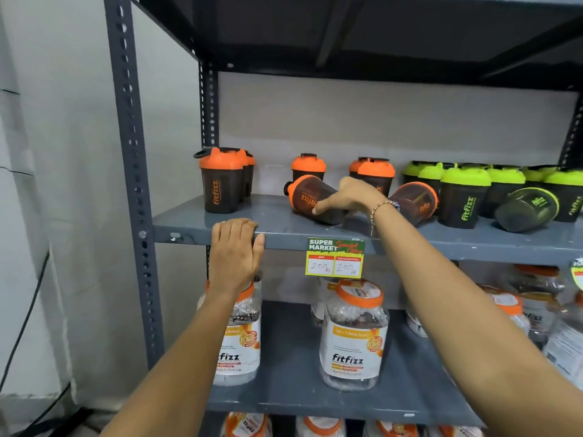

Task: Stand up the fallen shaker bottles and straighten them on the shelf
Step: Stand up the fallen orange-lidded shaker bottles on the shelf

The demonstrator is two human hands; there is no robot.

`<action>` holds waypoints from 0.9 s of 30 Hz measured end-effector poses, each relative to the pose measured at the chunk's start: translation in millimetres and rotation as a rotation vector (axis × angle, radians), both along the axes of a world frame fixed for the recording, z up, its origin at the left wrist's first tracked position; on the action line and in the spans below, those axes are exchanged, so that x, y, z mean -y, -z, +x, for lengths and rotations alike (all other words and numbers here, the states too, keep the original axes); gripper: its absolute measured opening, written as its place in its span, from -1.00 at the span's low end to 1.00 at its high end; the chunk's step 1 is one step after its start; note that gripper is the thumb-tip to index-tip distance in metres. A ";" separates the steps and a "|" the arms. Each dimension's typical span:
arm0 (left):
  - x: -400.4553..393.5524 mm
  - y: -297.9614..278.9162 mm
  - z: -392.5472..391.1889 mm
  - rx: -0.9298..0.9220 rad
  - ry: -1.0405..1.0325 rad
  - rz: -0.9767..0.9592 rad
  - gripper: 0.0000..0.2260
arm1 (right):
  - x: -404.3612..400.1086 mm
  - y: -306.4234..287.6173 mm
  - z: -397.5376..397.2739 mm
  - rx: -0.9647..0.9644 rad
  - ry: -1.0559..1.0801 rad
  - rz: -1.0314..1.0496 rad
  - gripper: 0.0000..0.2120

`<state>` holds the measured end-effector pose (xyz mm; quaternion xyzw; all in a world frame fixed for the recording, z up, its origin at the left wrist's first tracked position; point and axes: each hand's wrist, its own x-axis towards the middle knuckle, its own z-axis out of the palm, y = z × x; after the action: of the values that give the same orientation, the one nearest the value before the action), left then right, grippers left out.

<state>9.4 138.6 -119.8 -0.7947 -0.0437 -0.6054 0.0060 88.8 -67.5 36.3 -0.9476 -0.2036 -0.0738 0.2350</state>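
On the grey shelf (284, 230) an orange-lidded shaker bottle (307, 197) lies on its side, lid pointing left. My right hand (350, 197) is closed around its body. A second orange-lidded shaker (415, 201) lies tipped behind my right wrist. A green-lidded shaker (525, 209) lies on its side at the right. Upright orange-lidded shakers stand at the left (220, 181) and at the back (308, 167). Upright green-lidded ones (463, 195) fill the right. My left hand (236, 247) rests flat over the shelf's front edge.
A price tag (335, 257) hangs from the shelf's front edge. Clear jars with orange lids (355, 334) stand on the shelf below. The rack's grey upright post (132, 171) runs down the left, with a pale wall behind it.
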 end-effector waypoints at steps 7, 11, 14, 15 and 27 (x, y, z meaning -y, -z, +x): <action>-2.6 -1.6 -4.2 -0.030 0.019 0.020 -0.70 | -6.6 11.3 -6.8 -0.623 -0.243 0.980 -0.53; -0.7 -1.3 -5.6 -0.034 0.020 -0.011 -0.70 | -15.7 19.9 -1.2 -0.845 -0.472 1.387 -0.34; 0.9 -2.9 -6.0 -0.041 0.028 -0.025 -0.69 | -25.8 21.3 3.0 -0.722 -0.410 1.195 -0.35; 0.9 -3.1 -5.9 -0.043 0.028 -0.024 -0.69 | -29.1 22.6 4.7 -0.654 -0.375 1.127 -0.36; 0.0 -1.6 -2.8 -0.017 -0.009 0.008 -0.70 | -62.6 40.5 26.2 -0.307 -0.137 0.670 -0.30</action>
<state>6.6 138.6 -118.2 -0.7995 -0.0448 -0.5988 0.0125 115.0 -5.0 -4.2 -0.8023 -0.1935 0.0226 0.5643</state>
